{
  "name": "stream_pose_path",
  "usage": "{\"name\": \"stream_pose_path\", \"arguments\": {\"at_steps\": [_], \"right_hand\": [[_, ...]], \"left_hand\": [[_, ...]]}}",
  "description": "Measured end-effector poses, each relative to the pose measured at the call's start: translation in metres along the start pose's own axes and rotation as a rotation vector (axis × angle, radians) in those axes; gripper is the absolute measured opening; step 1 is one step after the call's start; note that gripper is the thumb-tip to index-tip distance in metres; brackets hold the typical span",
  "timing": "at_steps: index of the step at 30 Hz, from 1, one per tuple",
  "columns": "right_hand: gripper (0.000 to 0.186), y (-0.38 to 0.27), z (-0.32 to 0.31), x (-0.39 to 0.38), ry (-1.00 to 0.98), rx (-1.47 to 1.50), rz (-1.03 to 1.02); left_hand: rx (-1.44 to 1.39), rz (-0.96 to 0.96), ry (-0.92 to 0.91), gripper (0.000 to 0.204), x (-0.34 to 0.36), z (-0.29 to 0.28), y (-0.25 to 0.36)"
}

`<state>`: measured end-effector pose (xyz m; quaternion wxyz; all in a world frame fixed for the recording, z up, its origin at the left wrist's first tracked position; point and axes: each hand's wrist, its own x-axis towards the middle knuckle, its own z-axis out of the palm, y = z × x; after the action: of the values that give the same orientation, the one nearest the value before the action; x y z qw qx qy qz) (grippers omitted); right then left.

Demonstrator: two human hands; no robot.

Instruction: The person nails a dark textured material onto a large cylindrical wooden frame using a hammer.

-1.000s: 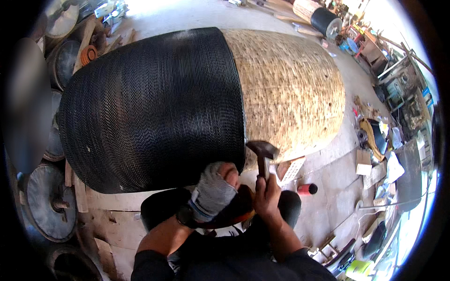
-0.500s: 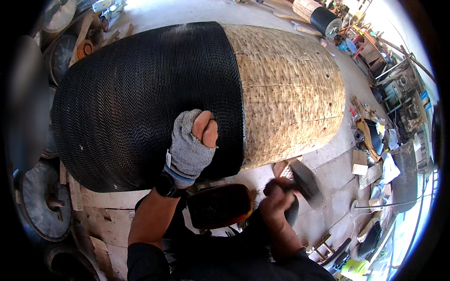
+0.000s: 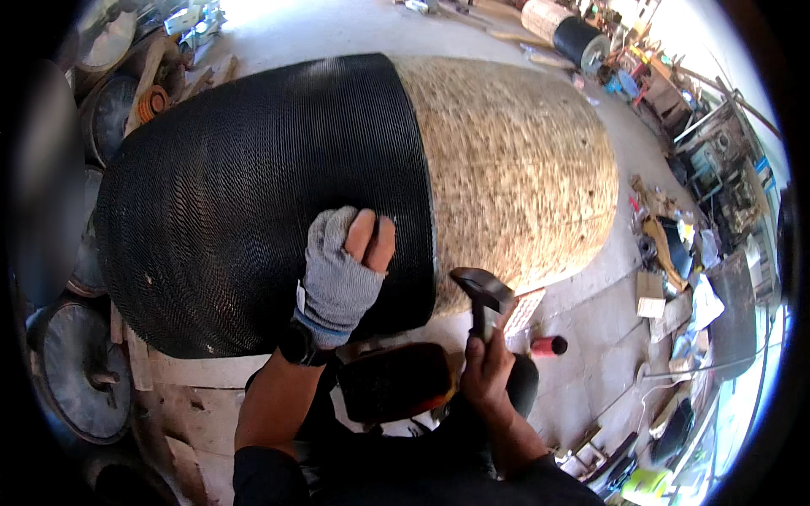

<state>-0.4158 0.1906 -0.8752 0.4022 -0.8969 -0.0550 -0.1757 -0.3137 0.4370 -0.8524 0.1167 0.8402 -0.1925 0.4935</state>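
Head view: bare fingertips (image 3: 371,240) of the gloved left hand (image 3: 342,282) lie together, pressed flat on the drum's (image 3: 354,194) black wrap (image 3: 253,202), while the right hand (image 3: 489,375) just right of it grips a hammer (image 3: 481,295), fist closed round the handle. Judging by colour, the wrap covers the left half; the tan right half (image 3: 523,169) remains bare.

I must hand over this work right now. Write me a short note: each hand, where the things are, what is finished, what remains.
Left hand, in a grey fingerless glove, presses flat on the black woven part of the big barrel-shaped form.
Right hand grips a hammer, head raised close to the edge where black weave meets bare straw-coloured surface.
Done: black covering reaches roughly the middle of the form.
Left: the straw-coloured half is uncovered.
A small red can lies on the floor nearby.
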Motion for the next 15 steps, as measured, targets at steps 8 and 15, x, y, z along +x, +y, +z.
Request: {"name": "stream_pose_path", "arguments": {"at_steps": [8, 15], "right_hand": [[0.017, 0.006, 0.006, 0.01, 0.006, -0.019, -0.076], [0.017, 0.031, 0.01, 0.0, 0.072, -0.048, -0.087]], "left_hand": [[0.099, -0.032, 0.045, 0.037, 0.011, -0.003, 0.0], [0.171, -0.041, 0.027, 0.028, 0.014, 0.003, 0.0]]}}
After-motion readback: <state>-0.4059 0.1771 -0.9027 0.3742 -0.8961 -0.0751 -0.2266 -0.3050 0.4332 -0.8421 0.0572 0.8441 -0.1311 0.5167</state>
